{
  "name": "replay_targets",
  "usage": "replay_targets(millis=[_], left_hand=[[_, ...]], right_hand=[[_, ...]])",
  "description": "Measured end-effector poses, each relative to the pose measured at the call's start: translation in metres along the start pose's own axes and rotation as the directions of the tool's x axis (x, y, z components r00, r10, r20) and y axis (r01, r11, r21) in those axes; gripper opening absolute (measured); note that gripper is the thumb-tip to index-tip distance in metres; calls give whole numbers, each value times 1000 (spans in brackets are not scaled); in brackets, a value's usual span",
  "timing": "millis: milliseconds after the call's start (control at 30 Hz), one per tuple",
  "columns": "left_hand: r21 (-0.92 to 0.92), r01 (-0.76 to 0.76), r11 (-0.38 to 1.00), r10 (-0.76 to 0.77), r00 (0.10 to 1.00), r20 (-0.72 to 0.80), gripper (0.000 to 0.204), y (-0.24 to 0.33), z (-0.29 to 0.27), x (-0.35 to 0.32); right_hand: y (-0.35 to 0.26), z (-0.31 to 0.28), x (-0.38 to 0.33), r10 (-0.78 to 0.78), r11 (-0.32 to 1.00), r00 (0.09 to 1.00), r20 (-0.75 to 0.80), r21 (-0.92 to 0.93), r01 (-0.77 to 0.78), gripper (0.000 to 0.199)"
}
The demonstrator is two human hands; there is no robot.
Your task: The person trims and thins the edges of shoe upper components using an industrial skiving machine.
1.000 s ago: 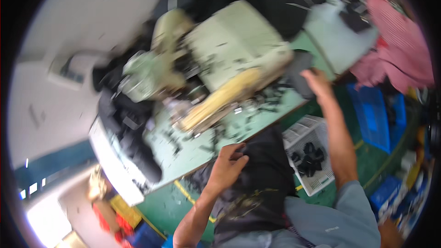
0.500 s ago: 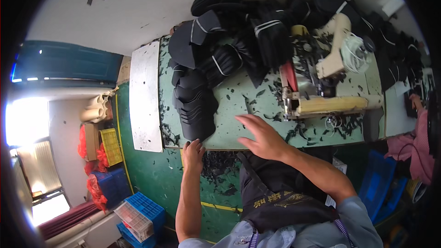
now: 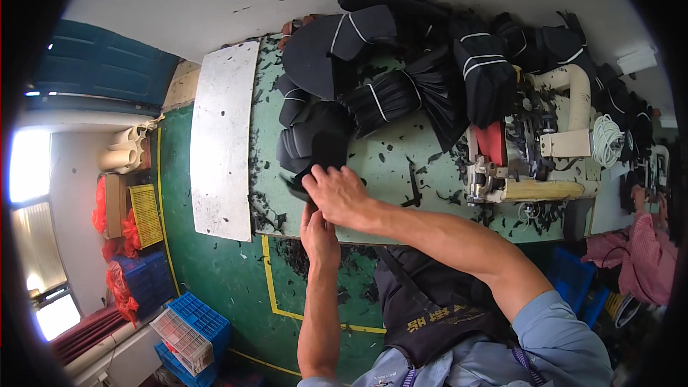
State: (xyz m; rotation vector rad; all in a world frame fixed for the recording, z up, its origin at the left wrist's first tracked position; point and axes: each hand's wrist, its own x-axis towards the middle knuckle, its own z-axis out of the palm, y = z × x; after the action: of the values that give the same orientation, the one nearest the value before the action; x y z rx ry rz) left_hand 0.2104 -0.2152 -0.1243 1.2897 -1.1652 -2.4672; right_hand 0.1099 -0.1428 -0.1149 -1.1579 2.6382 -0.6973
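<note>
On the pale green tabletop lies an overlapping stack of curved black sheet pieces (image 3: pixel 299 142). My right hand (image 3: pixel 342 197) reaches across to its near end, fingers bent and closed on the edge of the black pieces. Just below it, my left hand (image 3: pixel 319 238) comes up at the table's front edge, with its fingertips against the same near end and partly covered by the right hand. How many pieces the fingers grip is hidden. Behind the stack are tied bundles of black pieces (image 3: pixel 380 104) and a large curved black piece (image 3: pixel 304 61).
A cream-coloured machine (image 3: pixel 566 145) stands on the right of the table (image 3: pixel 387 165), with black scraps around it. A white board (image 3: pixel 223 143) lies along the left end. Blue crates (image 3: pixel 201 319) stand on the green floor. Another person's pink sleeve (image 3: pixel 631 244) shows far right.
My right hand has moved left from over the bare tabletop to the near end of the stack and closed there. The near pieces are now lifted and bent. The view has shifted.
</note>
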Motion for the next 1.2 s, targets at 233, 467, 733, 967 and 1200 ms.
replay_targets(millis=[233,467,733,967,1200], left_hand=[[-182,85,980,-19,941,336,67,15,-1,-39],[-120,241,963,-51,601,797,95,18,95,-77],[25,423,906,-271,533,802,101,-14,171,-132],[246,198,949,-316,550,773,86,-24,176,-125],[262,215,941,-329,399,856,62,-38,198,-141]], right_hand=[[31,-64,-60,193,404,933,305,841,-359,58],[31,-127,-166,-29,-540,833,552,693,-478,51],[37,-151,-251,362,-758,846,391,652,22,32],[25,-173,-290,407,-676,845,347,736,23,45],[27,-153,-289,591,-292,787,180,956,1,42]])
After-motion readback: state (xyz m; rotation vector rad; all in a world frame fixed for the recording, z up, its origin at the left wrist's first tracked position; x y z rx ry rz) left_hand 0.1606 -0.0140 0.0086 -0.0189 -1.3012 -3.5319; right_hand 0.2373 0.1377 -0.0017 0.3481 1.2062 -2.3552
